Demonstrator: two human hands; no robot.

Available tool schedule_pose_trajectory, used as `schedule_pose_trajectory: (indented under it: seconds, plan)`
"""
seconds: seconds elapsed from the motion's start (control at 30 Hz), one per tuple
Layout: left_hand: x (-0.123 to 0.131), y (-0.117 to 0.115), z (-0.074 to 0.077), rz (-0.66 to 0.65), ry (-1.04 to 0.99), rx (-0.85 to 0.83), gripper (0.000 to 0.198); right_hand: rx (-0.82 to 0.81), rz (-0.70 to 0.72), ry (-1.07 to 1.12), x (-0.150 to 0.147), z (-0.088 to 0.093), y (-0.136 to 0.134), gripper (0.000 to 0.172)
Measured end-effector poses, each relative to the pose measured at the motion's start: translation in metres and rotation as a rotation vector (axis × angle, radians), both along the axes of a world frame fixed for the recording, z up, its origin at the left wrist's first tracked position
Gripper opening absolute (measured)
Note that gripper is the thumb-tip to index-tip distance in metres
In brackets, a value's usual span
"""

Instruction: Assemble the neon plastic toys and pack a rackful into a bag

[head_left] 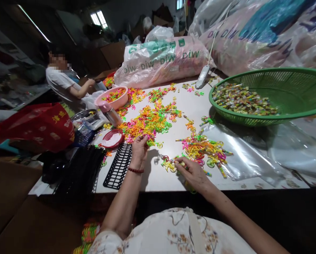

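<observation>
My left hand (pixel 139 150), with a beaded bracelet at the wrist, pinches a small yellow-green plastic piece (pixel 154 143) at its fingertips. It is just in front of a large pile of bright plastic pieces (pixel 147 121). My right hand (pixel 192 173) has its thumb and fingers pressed together at a small cluster of yellow and red pieces (pixel 170 165); what exactly they grip is too small to make out. Beyond the right hand lies a second pile of colourful pieces and patterned sticks (pixel 205 148). A black plastic grid (pixel 118 165) rests left of my left hand.
A green basket (pixel 255 121) of small wrapped items stands right, beside clear plastic bags (pixel 242 155). Left are a red basket (pixel 112 139), a bottle (pixel 110 113), a pink basin (pixel 120 101) and stacked black grids (pixel 81 169). Behind are large sacks (pixel 163 63), a power strip (pixel 202 77) and a seated person (pixel 65 83).
</observation>
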State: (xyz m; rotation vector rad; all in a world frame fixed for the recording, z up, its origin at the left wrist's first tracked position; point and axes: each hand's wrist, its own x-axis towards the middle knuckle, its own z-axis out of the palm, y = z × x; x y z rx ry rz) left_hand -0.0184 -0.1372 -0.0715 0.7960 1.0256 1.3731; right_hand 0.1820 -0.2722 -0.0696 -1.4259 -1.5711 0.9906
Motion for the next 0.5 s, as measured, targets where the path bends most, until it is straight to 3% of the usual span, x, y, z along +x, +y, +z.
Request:
schedule_pose_trajectory:
  seconds: [0.13, 0.27, 0.5]
  plan:
    - [0.011, -0.02, 0.014, -0.097, -0.145, -0.08, 0.027, -0.049, -0.115, 0.12, -0.003, 0.005, 0.003, 0.029]
    - [0.026, -0.045, 0.019, -0.166, -0.209, -0.146, 0.023, -0.144, -0.154, 0.234, -0.005, 0.009, 0.007, 0.044]
    - [0.043, -0.071, 0.021, -0.281, -0.351, -0.222, 0.021, -0.1, -0.035, 0.186, -0.005, 0.003, 0.004, 0.036]
